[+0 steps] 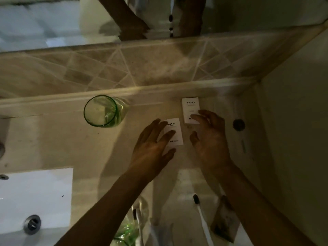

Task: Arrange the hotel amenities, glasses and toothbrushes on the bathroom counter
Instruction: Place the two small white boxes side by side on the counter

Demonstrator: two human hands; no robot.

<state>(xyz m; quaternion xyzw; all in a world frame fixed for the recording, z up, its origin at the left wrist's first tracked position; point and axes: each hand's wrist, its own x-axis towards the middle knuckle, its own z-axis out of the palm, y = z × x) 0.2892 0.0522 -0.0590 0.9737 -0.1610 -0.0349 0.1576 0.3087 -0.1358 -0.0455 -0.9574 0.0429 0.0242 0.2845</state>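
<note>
toothbrush (pixel 204 222) white, dark bristles; two white HOTEL boxes (pixel 190 110); green glass (pixel 103 111)

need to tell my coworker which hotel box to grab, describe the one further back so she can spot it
Start at the green-rimmed glass by the tiled backsplash and look right along the counter. Two white boxes printed HOTEL lie there. The far box sits nearest the backsplash under the right hand fingertips; the near box, under the left hand, lies closer to the person.
</note>
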